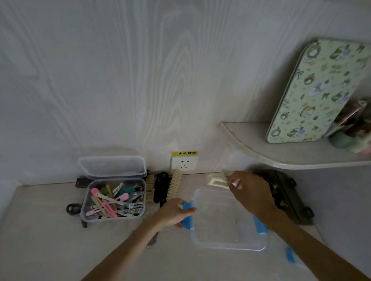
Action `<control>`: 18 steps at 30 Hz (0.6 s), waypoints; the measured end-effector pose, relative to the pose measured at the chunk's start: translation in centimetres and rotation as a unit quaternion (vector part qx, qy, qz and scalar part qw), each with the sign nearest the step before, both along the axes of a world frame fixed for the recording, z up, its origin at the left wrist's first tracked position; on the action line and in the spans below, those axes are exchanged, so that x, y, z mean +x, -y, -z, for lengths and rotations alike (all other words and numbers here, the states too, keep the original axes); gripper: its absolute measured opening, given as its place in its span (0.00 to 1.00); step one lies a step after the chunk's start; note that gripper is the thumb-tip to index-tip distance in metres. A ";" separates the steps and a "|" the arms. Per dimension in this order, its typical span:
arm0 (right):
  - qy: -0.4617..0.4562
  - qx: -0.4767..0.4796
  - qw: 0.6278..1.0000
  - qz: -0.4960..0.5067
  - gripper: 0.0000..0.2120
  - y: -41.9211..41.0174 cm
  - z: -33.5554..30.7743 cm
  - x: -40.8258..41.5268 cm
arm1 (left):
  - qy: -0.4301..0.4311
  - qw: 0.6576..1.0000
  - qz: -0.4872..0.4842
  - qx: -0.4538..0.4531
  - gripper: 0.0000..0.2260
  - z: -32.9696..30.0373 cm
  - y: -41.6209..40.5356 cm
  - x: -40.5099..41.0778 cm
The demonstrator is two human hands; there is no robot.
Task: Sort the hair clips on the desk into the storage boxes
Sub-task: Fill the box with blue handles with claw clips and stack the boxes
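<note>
My left hand [173,212] grips the blue latch on the left side of an empty clear storage box [228,223] in the middle of the desk. Just behind that box, my right hand [250,191] pinches a cream hair clip [218,180] at the desk's back edge. To the left stands a smaller clear box [113,198], lid up, filled with several pink, white and teal clips. Between the boxes lie beige comb clips [174,187] and black clips [160,189]. A pile of dark clips [283,192] lies right of my right hand.
A wall socket [184,163] with a yellow label sits behind the desk. A curved shelf [285,152] overhangs the right side and carries a patterned green board [321,92]. A black clip [72,208] lies left of the small box. A blue-latched lid [292,257] rests near my right forearm.
</note>
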State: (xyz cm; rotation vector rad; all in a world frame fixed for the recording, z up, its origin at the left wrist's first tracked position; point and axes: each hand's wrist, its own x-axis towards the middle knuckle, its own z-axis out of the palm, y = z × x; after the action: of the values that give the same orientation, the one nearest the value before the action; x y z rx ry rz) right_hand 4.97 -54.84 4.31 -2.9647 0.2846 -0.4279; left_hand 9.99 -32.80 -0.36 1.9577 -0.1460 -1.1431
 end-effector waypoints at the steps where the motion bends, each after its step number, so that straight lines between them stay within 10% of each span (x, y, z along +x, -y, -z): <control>1: 0.015 0.030 0.999 0.003 0.05 -0.3 -0.5 -1.1 | -0.007 1.000 -0.008 -0.003 0.24 0.3 0.4 -0.3; 5: 0.059 0.097 0.993 -0.008 0.10 -0.2 -1.8 -4.1 | -0.029 0.998 -0.053 -0.016 0.25 0.7 2.3 -1.3; 18: -0.264 0.006 0.964 0.034 0.10 -0.7 4.5 -2.8 | -0.080 0.995 -0.037 -0.045 0.25 0.8 2.3 -2.1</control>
State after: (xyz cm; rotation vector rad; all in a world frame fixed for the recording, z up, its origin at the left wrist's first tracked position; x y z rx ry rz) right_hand 2.18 -54.13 -0.17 -3.0062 0.4370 0.3725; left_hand 7.90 -35.13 -1.15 1.7706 -0.0377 -1.2188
